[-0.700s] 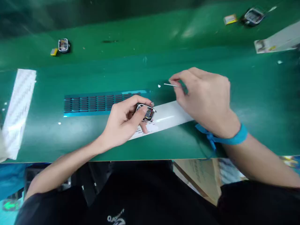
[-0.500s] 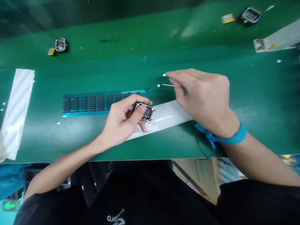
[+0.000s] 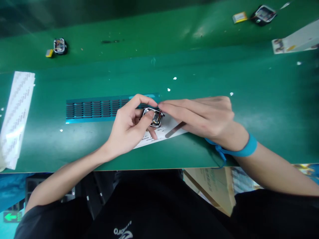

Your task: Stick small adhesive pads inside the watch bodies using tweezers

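Observation:
My left hand (image 3: 132, 129) grips a small square device (image 3: 157, 119) with its circuit parts exposed, thumb on top. Beside it, the fingertips of my right hand (image 3: 206, 116) touch or nearly touch the device's upper right corner. A thin dark-grey tool (image 3: 174, 129) sticks out from under my right palm, held in that hand. Below both hands lies a white printed strip (image 3: 163, 132). Left of the device, a blue sheet (image 3: 93, 109) with rows of dark pieces runs partly behind my left fingers. A blue band circles my right wrist.
An open device (image 3: 59, 46) with a yellow battery sits at the back left, another (image 3: 264, 15) at the back right. White printed sheets (image 3: 17, 116) lie at the far left, and a white box-like object (image 3: 296, 39) at the right. Small white dots (image 3: 168, 90) are scattered about.
My right hand has moved left and down to the device, away from the two white dots. The tool now points down-left over the strip. A white dot shows where that hand was.

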A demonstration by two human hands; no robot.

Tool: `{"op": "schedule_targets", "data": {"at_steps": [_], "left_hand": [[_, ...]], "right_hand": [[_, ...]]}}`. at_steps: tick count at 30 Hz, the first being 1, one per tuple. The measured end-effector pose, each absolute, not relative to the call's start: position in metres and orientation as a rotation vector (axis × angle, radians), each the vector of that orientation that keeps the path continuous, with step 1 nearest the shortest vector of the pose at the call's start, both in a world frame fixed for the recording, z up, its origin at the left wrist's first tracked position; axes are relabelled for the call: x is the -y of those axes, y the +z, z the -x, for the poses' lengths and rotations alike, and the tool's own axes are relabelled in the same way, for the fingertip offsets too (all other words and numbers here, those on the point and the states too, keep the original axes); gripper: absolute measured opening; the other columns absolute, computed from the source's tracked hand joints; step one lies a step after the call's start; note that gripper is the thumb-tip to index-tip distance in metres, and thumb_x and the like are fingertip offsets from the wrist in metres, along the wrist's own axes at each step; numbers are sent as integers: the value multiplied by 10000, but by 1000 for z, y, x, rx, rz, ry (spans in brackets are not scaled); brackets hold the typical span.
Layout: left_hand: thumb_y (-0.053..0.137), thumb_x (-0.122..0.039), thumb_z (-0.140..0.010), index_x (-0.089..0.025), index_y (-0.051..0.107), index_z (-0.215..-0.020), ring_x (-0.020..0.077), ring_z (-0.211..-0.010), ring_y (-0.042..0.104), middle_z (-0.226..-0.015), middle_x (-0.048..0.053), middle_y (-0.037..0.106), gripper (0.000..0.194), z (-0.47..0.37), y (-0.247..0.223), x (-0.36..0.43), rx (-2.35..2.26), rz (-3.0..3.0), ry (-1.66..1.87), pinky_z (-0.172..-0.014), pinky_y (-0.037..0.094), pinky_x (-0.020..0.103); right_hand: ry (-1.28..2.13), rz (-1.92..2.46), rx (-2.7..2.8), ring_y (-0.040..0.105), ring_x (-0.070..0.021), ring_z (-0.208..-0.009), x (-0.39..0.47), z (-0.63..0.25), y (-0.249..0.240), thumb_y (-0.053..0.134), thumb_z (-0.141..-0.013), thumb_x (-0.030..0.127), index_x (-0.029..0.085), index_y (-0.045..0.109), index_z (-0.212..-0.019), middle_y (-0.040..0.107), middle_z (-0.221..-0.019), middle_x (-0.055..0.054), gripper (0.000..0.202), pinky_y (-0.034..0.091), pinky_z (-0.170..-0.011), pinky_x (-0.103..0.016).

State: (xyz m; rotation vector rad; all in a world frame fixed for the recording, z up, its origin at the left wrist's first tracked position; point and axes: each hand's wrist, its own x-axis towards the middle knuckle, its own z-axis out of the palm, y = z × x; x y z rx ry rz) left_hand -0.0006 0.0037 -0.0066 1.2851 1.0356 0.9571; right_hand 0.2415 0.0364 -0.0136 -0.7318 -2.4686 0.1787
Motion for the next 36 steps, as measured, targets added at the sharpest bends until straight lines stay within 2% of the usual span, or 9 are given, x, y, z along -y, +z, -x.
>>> {"op": "schedule_targets", "data": {"at_steps": [5, 9, 17, 21, 23, 26, 29, 32, 36], "left_hand": [[627, -153, -1007, -229, 594, -1049, 166, -519, 781, -659, -79, 709, 93, -1, -7, -4, -1057, -1271, 1019, -444, 566, 237], [626, -170, -1008, -229, 590, -1048, 170, -516, 780, -637, -79, 696, 80, -7, -10, 1, -1078, -1235, 1060, -420, 540, 229], [713, -143, -932, -245, 548, -973, 158, -572, 801, -724, -75, 759, 198, -16, -9, 11, -1093, -1181, 1111, -513, 626, 221], [757, -188, -934, -249, 529, -929, 154, -525, 779, -681, -85, 740, 237, -16, -11, 11, -1113, -1183, 1160, -435, 572, 200], [775, -202, -939, -248, 526, -913, 146, -493, 759, -657, -92, 719, 254, -14, -13, 11, -1107, -1216, 1180, -416, 556, 200], [761, -196, -960, -244, 551, -934, 138, -502, 758, -670, -86, 720, 217, -11, -12, 10, -1097, -1302, 1175, -465, 597, 217], [738, -196, -981, -247, 562, -985, 149, -568, 788, -720, -64, 754, 183, -9, -9, 12, -1105, -1369, 1140, -539, 649, 242], [724, -220, -1000, -249, 561, -1037, 160, -641, 813, -822, -33, 804, 169, -8, -9, 14, -1111, -1430, 1080, -607, 692, 268], [726, -231, -1010, -245, 548, -1050, 162, -691, 825, -878, -25, 825, 182, -7, -12, 16, -1084, -1473, 1042, -645, 703, 276]], "right_hand": [[230, 708, 2351, 840, -281, -1106, -34, -239, -18, 689, -1053, 137, 344, 712, -1447, 803, -1358, -16, 446, 712, -793, -349], [236, 752, 2413, 838, -270, -1114, -28, -234, -16, 704, -1056, 172, 343, 715, -1424, 759, -1413, -15, 405, 732, -821, -356], [195, 719, 2401, 832, -282, -1132, -20, -231, -24, 702, -1060, 184, 309, 597, -1553, 712, -1471, -50, 520, 731, -793, -359], [243, 759, 2398, 846, -266, -1079, -17, -227, -21, 679, -1066, 181, 288, 622, -1535, 709, -1492, -62, 484, 708, -752, -339], [313, 803, 2359, 849, -226, -1038, -17, -222, -16, 646, -1075, 159, 268, 694, -1445, 773, -1412, -50, 388, 676, -726, -290], [543, 926, 2206, 786, -136, -717, -20, -214, -7, 586, -1108, 204, 267, 797, -1212, 872, -996, 16, 244, 581, -616, -245], [845, 1008, 2093, 575, -111, -486, -23, -210, 0, 636, -1092, 339, 260, 821, -1048, 739, -656, 57, 205, 468, -508, -273], [1097, 1102, 1961, 484, -111, -473, -24, -209, -1, 709, -1048, 467, 269, 794, -936, 650, -593, 69, 242, 396, -476, -292], [1288, 1033, 1825, 505, -104, -522, -27, -208, -5, 797, -981, 555, 239, 746, -884, 727, -723, 37, 335, 357, -459, -280]]}}
